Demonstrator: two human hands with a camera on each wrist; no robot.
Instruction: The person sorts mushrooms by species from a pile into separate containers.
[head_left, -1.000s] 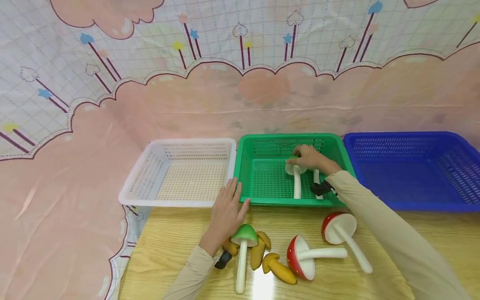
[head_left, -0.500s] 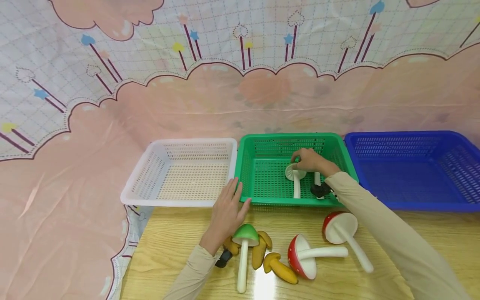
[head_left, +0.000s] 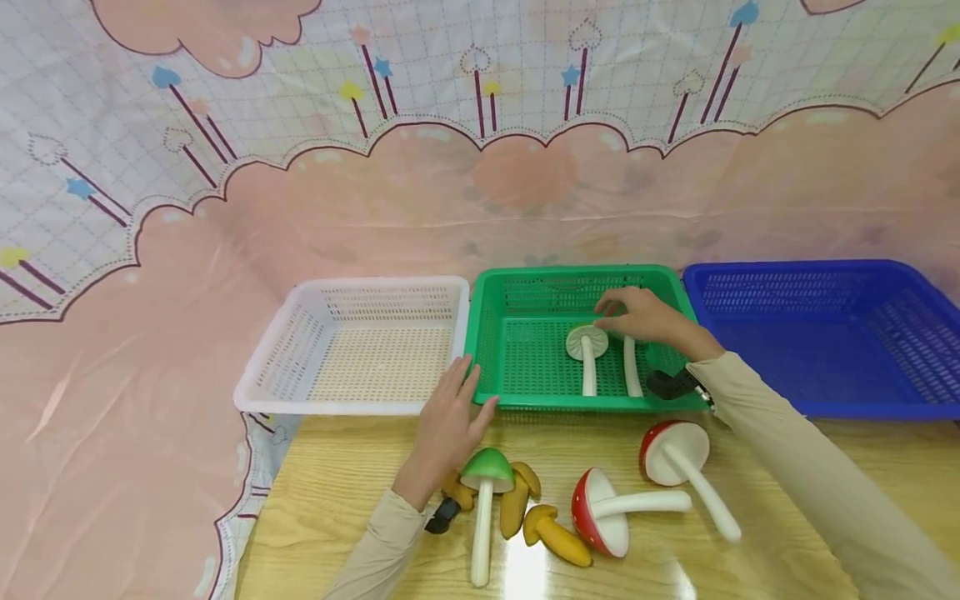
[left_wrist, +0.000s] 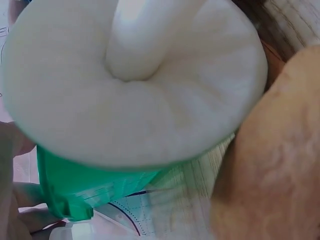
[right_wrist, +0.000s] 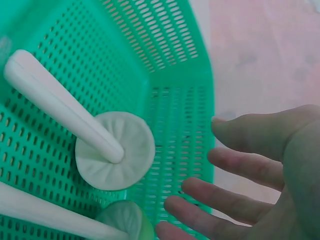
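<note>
Bare hands (head_left: pixel 450 421) (head_left: pixel 648 318), slotted green basket (head_left: pixel 528 354), smooth-stemmed, round-capped mushrooms (head_left: pixel 588 358)

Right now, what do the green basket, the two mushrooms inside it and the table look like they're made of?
Green basket: apparently moulded plastic with a slight sheen, judging by its regular slots and even colour.
Mushrooms: smooth, satin, perhaps foam or plastic; the underside ridges look moulded.
Table: glossy wood or wood-look laminate, showing grain and bright reflections.
</note>
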